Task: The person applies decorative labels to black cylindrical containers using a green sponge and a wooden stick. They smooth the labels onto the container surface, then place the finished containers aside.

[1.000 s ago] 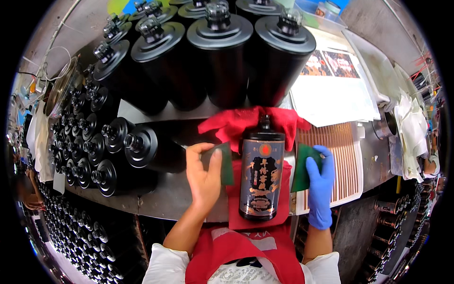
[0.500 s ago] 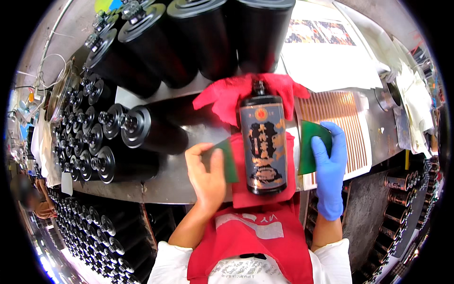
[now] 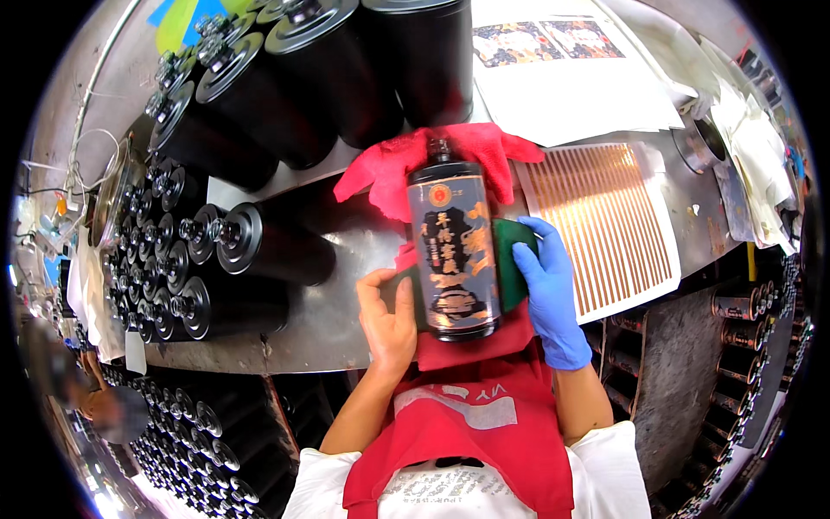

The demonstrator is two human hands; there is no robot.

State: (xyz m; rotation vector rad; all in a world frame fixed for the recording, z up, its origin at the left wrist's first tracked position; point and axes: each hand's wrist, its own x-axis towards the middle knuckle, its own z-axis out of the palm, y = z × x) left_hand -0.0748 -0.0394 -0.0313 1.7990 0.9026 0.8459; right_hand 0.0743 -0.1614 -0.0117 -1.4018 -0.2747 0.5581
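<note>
A black bottle [image 3: 454, 251] with a dark grey and copper label lies on its back, its neck pointing away from me, on red cloth [image 3: 512, 337]. Bunched pink-red cloth [image 3: 367, 177] surrounds its neck end. On its right side, my blue-gloved right hand [image 3: 555, 294] grips a green flat piece [image 3: 512, 238], pressed along the bottle. My bare left hand [image 3: 389, 322] is closed on another green flat piece [image 3: 419, 303] at the bottle's left side; most of that piece is hidden by my fingers and the bottle.
Large black bottles [image 3: 363, 78] stand at the back, with more dark bottles [image 3: 238, 307] on the left. A copper-striped sheet [image 3: 596, 225] lies to the right, below white printed paper [image 3: 553, 95]. A metal cup [image 3: 699, 145] sits at the far right.
Both hands have come in toward the bottle, and the green pieces now meet its sides. The view has shifted, so the bottle appears farther left.
</note>
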